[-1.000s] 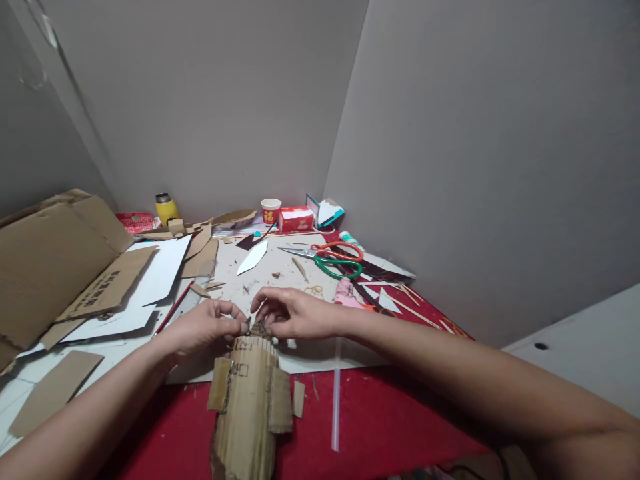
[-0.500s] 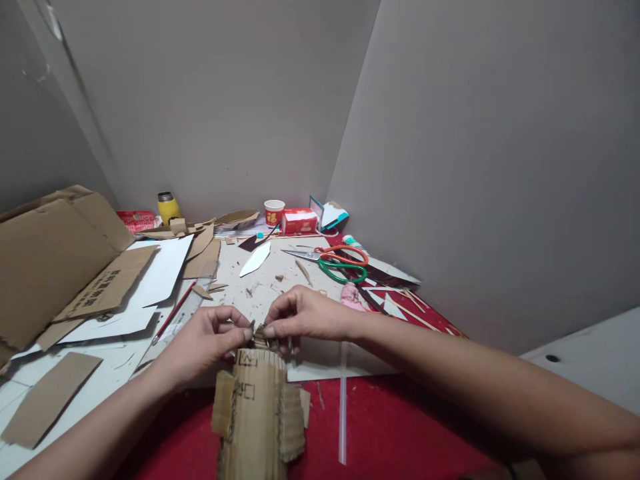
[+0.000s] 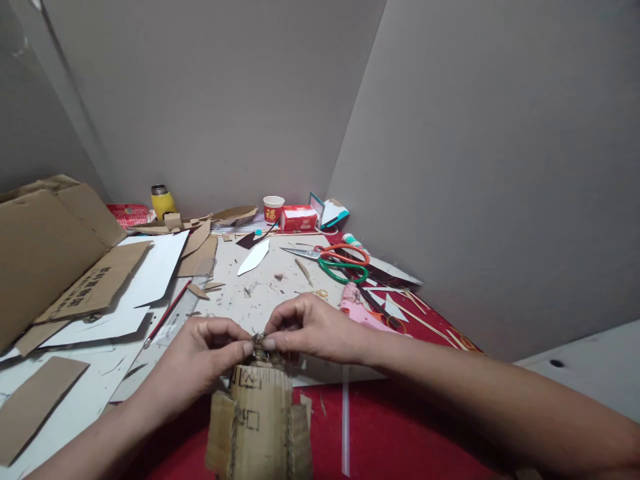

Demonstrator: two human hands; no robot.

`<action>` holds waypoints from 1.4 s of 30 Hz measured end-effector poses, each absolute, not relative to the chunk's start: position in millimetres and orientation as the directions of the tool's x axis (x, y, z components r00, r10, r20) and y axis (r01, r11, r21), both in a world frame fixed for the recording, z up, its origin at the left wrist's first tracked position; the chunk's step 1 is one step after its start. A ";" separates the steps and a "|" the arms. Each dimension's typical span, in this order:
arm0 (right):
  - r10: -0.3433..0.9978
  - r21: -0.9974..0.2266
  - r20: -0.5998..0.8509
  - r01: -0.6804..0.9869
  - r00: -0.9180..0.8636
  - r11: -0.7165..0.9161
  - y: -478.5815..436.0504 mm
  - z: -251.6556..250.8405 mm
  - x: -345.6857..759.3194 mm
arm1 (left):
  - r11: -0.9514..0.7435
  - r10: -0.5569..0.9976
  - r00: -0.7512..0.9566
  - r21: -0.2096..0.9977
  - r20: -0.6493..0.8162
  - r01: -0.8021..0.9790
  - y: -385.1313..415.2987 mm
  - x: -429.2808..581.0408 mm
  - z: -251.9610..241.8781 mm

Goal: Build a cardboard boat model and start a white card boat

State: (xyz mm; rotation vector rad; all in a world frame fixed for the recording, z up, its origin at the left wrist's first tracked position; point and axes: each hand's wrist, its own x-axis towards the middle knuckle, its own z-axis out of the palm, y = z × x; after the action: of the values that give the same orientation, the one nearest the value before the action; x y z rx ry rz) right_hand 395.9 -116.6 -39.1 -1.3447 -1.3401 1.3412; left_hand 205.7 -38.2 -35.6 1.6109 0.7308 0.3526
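Observation:
A cardboard model (image 3: pixel 263 413) with a rounded, ridged body and side flaps stands upright over the red cloth, its lower end cut off by the frame. On top of it sits a small piece of corrugated cardboard (image 3: pixel 260 348), rough and partly hidden by fingers. My left hand (image 3: pixel 213 347) pinches this piece from the left between thumb and fingertips. From the right, my right hand (image 3: pixel 305 327) pinches the same piece, the two thumbs almost meeting. Beyond the right wrist lies a pink glue gun (image 3: pixel 356 308), partly covered by the forearm.
Scissors (image 3: pixel 345 261) with orange and green handles lie on the grey board, near a white paper cutout (image 3: pixel 253 257). Cardboard sheets (image 3: pixel 105 283) and a box (image 3: pixel 55 240) fill the left. A paper cup (image 3: pixel 273 210) and yellow bottle (image 3: pixel 163 201) stand behind. A glue stick (image 3: pixel 345 420) lies in front.
Both hands have come closer together on the small piece. The cardboard model appears slightly lower and turned a little, and the view has shifted slightly; more of the glue gun shows.

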 end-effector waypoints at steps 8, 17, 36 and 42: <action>0.980 -0.934 -0.053 0.357 -0.194 0.020 -112.3 -32.1 393.8 | 0.079 0.649 0.721 0.964 -0.244 0.255 -38.5 205.7 -44.0; 0.966 -0.838 0.025 0.521 -0.256 0.160 -110.8 -22.0 389.8 | 0.107 0.654 0.719 0.970 -0.234 0.219 -39.9 203.7 -40.1; 0.786 -0.562 0.420 0.550 -0.454 0.618 -121.6 18.7 395.6 | 0.501 0.391 0.898 0.865 -0.204 -0.022 -41.1 200.5 -44.6; 0.843 -0.805 0.276 0.369 -0.462 0.465 -120.1 27.7 394.9 | 0.432 0.376 0.922 0.898 -0.094 -0.084 -54.8 195.4 -32.6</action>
State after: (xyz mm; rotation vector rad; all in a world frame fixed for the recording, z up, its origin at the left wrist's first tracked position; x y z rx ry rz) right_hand 394.9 -120.1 27.7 -1.0046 -2.0324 0.8907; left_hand 195.4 -54.8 -32.6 1.0909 0.3000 0.2918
